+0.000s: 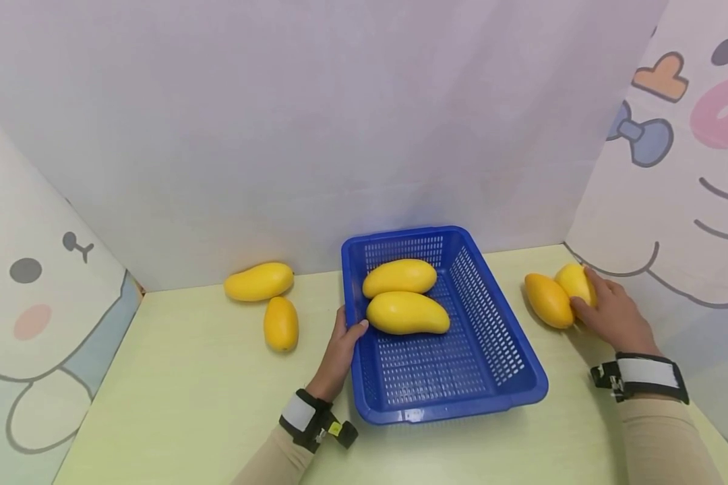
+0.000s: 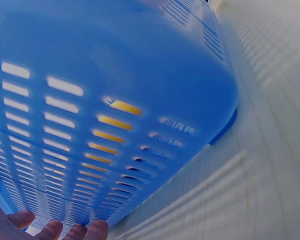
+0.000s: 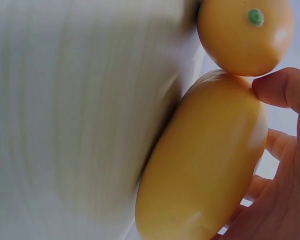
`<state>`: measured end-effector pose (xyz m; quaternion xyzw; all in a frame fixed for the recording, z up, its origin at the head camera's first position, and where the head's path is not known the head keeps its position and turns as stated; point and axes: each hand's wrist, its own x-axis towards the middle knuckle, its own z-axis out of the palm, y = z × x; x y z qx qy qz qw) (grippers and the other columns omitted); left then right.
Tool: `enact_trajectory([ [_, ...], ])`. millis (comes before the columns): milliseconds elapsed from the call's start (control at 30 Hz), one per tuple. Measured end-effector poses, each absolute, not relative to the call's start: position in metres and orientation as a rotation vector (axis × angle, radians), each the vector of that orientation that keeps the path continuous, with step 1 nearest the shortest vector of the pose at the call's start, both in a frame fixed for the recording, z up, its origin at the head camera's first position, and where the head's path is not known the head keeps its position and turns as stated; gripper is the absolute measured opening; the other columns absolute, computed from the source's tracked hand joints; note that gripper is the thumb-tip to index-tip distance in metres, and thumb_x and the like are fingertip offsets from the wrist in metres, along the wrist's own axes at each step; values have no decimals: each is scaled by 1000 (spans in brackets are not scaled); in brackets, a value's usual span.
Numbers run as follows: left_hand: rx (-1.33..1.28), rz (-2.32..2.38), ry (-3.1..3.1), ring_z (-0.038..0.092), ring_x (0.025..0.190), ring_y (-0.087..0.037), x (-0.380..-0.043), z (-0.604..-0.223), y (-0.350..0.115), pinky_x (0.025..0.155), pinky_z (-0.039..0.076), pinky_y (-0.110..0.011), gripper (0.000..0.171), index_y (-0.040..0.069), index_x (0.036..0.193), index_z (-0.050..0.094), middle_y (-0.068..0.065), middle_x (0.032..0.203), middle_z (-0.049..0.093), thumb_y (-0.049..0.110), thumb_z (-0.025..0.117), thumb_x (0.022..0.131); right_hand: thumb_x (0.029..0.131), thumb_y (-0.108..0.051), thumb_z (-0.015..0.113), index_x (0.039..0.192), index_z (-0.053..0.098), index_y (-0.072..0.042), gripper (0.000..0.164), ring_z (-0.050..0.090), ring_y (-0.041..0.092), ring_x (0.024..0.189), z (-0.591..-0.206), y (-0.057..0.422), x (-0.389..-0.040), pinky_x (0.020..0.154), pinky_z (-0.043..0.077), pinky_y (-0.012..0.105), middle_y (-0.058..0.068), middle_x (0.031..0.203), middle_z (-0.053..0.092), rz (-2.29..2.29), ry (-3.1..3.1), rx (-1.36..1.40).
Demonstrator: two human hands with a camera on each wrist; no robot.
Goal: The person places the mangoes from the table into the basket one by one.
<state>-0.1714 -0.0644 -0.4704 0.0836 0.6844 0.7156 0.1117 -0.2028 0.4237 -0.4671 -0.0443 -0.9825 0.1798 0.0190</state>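
A blue perforated plastic basket (image 1: 437, 367) stands on the table, with two yellow mangoes (image 1: 400, 277) lying side by side in it. My left hand (image 1: 342, 353) holds its left rim, thumb over the edge; in the left wrist view, fingertips (image 2: 97, 230) lie against the slotted wall. At the right, my right hand (image 1: 620, 316) grips a yellow mango (image 3: 205, 160), thumb on one side and fingers around the other. Touching that mango is an orange-yellow mango (image 1: 548, 301), its green-tipped end visible in the right wrist view.
Left of the basket, a yellow mango (image 1: 259, 281) and a smaller orange-yellow mango (image 1: 281, 325) lie on the pale table (image 1: 176, 377). A plain cloth wall (image 1: 279, 135) rises behind, and cartoon-printed panels (image 1: 661, 202) flank both sides.
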Motion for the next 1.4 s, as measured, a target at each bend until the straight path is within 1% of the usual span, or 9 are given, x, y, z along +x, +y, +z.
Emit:
enact_trajectory([
  [467, 240, 2096, 2023, 28, 131, -23, -171, -470, -64, 107, 18, -49, 57, 22, 147, 12, -9, 149, 23, 36, 39, 99, 95, -46, 38, 149, 0, -10, 75, 29, 57, 110, -472, 431, -207, 84, 28, 72, 41, 135, 21, 619, -3037, -119],
  [767, 240, 2092, 2033, 28, 131, -22, -171, -469, -64, 107, 19, -48, 57, 22, 146, 12, -8, 149, 24, 36, 39, 99, 92, -50, 47, 148, -2, -7, 86, 27, 56, 113, -473, 437, -209, 86, 28, 71, 42, 133, 22, 620, -3048, -97],
  [1133, 240, 2094, 2026, 29, 131, -24, -171, -468, -64, 107, 19, -48, 56, 20, 147, 12, -10, 148, 24, 32, 39, 99, 89, -49, 53, 147, 5, -2, 89, 33, 49, 105, -474, 438, -209, 83, 31, 66, 40, 128, 31, 636, -2993, -82],
  [1267, 244, 2100, 2024, 29, 130, -23, -171, -469, -64, 107, 20, -47, 57, 20, 146, 12, -10, 148, 24, 34, 40, 99, 89, -50, 53, 148, 5, -3, 89, 34, 49, 103, -472, 437, -207, 82, 31, 66, 39, 127, 32, 640, -2986, -114],
  [1400, 243, 2106, 2021, 29, 130, -22, -171, -469, -64, 107, 20, -46, 58, 20, 146, 12, -10, 148, 24, 35, 40, 98, 89, -51, 51, 148, 3, -6, 89, 31, 52, 109, -468, 438, -205, 84, 30, 68, 39, 130, 30, 641, -2987, -140],
])
